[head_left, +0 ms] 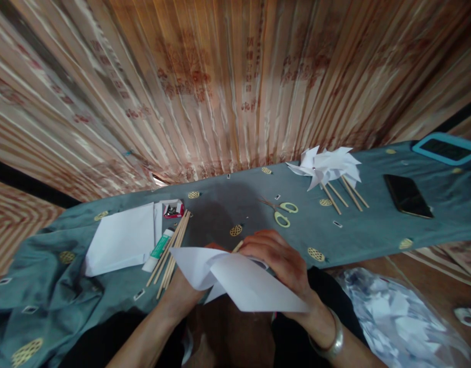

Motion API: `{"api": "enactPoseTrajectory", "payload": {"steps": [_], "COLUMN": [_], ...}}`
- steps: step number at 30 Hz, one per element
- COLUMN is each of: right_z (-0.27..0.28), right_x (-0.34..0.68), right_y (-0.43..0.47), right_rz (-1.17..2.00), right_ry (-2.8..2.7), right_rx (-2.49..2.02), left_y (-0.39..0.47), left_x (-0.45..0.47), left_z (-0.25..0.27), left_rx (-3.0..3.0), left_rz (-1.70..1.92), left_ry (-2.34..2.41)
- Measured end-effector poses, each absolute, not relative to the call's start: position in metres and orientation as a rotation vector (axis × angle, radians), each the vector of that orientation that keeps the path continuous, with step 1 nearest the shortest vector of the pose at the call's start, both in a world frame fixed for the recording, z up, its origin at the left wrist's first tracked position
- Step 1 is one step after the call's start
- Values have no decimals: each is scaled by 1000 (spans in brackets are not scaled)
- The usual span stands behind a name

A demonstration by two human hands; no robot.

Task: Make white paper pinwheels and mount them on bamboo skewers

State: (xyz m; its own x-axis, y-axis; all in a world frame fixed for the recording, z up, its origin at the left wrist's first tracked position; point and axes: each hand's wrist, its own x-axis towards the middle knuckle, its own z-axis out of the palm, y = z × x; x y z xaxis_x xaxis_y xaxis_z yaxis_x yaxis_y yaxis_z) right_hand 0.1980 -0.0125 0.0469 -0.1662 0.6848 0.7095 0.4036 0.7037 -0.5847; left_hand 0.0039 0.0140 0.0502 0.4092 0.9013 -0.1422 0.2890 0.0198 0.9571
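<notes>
A white paper pinwheel [243, 281] is between my hands, close to my body, its folded blades spread toward me. My right hand [281, 260], a silver bangle on its wrist, has its fingers bent around the pinwheel's right side. Past the paper the tip of a wooden stick [238, 246] pokes out by those fingers. My left hand [187, 286] is closed at the pinwheel's left side, with the paper covering most of its fingers. Beyond my hands lie scissors [282, 213] with yellow-green handles, blades apart.
Left on the cloth-covered table [227, 204] are a paper stack [122, 237], a glue stick [158, 250], loose wooden sticks [170, 258] and a red box of small metal pieces [174, 209]. Finished pinwheels [327, 166], a phone [407, 196] and a blue-framed tablet [446, 148] lie right. A plastic bag [404, 312] holds white paper.
</notes>
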Motion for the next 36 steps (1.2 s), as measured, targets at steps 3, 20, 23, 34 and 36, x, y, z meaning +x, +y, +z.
{"api": "enactPoseTrajectory", "payload": {"steps": [3,20,23,34,36], "right_z": [47,46,47,47,47], "right_x": [198,199,199,199,199], "right_y": [-12,-13,-14,-13,-13], "right_rz": [332,347,361,367,373], "right_ry": [-1791,-1793,-1793,-1780,-1785], "right_rx": [-869,-868,-873,-877,-878], "left_y": [14,14,14,14,14], "left_x": [4,4,2,2,3], "left_z": [49,48,44,43,44], "left_rx": [1514,1491,1503,1511,1500], "left_rz": [676,703,701,718,733], "left_ry": [1101,1117,1126,1131,1113]}}
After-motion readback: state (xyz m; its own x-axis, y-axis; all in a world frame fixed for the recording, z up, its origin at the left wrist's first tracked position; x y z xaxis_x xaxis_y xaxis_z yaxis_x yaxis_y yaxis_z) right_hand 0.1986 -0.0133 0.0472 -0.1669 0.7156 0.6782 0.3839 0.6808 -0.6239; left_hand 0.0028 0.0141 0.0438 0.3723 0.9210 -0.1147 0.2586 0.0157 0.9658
